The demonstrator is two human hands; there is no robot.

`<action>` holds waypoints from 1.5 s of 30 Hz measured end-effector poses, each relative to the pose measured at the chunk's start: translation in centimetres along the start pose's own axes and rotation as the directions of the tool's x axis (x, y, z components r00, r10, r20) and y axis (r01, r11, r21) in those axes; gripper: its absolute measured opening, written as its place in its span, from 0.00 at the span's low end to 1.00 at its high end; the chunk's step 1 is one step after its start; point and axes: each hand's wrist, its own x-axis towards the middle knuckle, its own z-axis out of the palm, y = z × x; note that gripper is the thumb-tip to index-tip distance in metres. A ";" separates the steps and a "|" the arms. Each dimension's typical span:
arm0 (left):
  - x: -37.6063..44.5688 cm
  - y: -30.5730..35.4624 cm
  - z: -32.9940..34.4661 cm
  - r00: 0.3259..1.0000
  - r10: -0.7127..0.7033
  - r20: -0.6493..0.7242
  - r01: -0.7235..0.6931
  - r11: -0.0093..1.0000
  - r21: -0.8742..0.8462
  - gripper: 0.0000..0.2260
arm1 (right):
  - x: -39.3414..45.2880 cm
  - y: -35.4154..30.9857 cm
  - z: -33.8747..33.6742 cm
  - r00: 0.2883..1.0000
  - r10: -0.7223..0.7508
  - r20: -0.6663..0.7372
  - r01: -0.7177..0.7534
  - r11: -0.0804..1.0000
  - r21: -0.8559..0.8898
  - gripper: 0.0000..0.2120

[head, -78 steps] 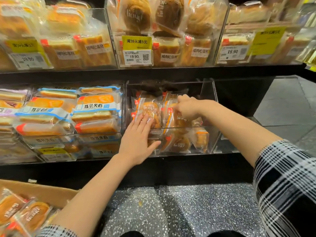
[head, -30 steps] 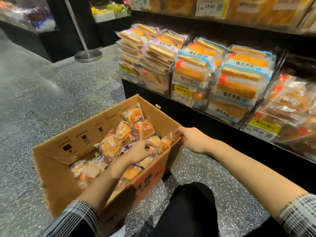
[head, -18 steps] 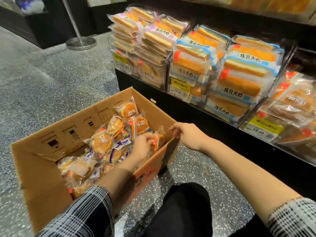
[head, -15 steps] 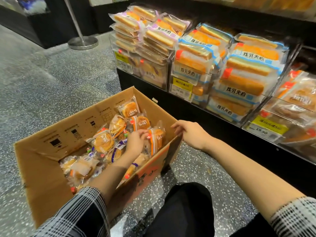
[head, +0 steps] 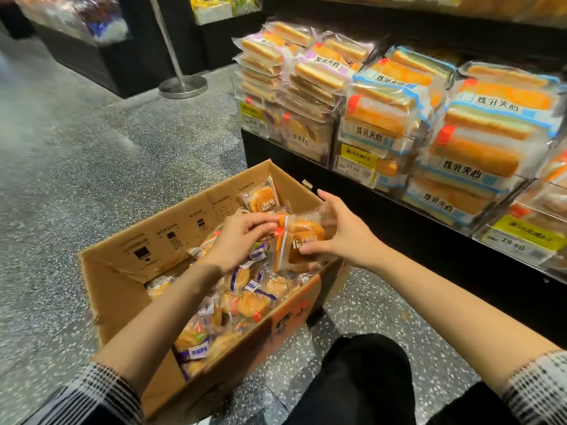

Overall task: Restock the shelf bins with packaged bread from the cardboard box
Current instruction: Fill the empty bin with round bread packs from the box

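An open cardboard box [head: 129, 280] sits on the floor, holding several clear packets of round golden bread. Above its right end, a bread packet with an orange-and-white strip [head: 299, 240] is held up between both hands. My left hand [head: 236, 240] pinches the packet's left edge near the red dot. My right hand [head: 343, 233] cups its right side, thumb on the front and fingers curled behind. Another packet [head: 260, 199] leans against the box's far wall. The clear shelf bins [head: 310, 139] stand to the right of the box.
The bins on the black low shelf [head: 383, 219] hold stacked sandwich-bread packs with yellow price tags [head: 357, 162]. A metal stanchion base [head: 183, 87] stands on the speckled floor behind the box. My dark trouser knee [head: 365, 375] is just right of the box.
I turned from the shelf bin to the box. My left hand dug among the packets and has lifted one out; my right hand left the box rim and now grips that packet too.
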 end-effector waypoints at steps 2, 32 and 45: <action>-0.3 -0.1 -0.6 1.000 -0.002 0.011 0.002 1.000 0.011 0.12 | 0.4 -0.1 0.4 0.999 0.052 0.014 -0.053 0.995 0.083 0.55; -0.6 -16.2 -2.1 0.413 -0.839 -0.353 0.531 0.537 -0.656 0.28 | 0.5 2.0 2.3 0.960 0.207 -0.187 -0.198 0.978 0.068 0.54; -2.6 -2.3 2.4 0.913 -0.406 0.031 0.166 0.300 -0.939 0.48 | -4.5 -2.2 -3.8 0.886 0.273 -0.375 -0.178 0.946 0.270 0.61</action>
